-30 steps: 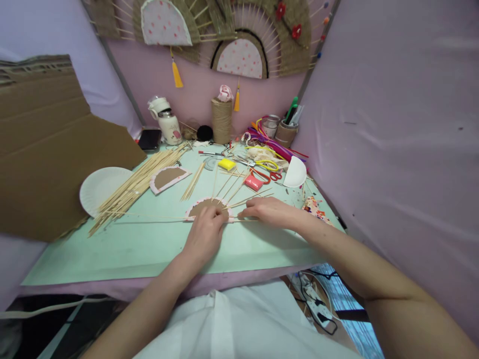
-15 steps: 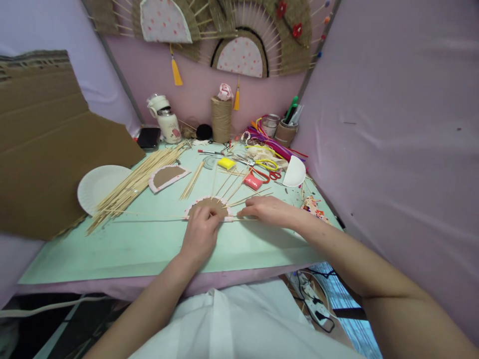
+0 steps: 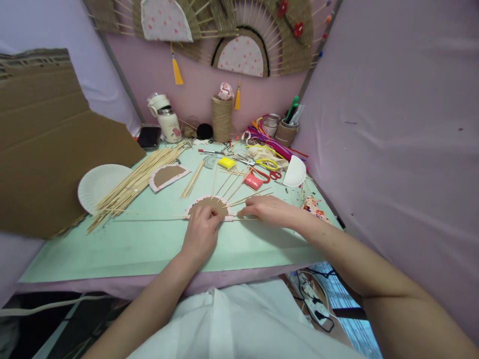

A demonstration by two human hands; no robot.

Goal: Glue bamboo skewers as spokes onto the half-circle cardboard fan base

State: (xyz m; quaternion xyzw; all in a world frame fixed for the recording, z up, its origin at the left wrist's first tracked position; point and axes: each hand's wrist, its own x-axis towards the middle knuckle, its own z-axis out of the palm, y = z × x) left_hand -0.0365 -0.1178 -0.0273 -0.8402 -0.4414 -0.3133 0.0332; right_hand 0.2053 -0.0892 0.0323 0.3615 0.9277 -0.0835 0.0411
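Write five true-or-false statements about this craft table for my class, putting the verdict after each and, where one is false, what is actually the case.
1. The left hand is on the nearer half-round cardboard piece. True.
2. The right hand is holding the red-handled scissors. False: it is by the right end of that same cardboard piece.
3. The white bottle stands to the left of the twine spool. True.
4. The red packet lies on the round white plate. False: it lies well to the right of the plate, nearer the yellow packet.
5. Two yellow tassels hang at the back. True.
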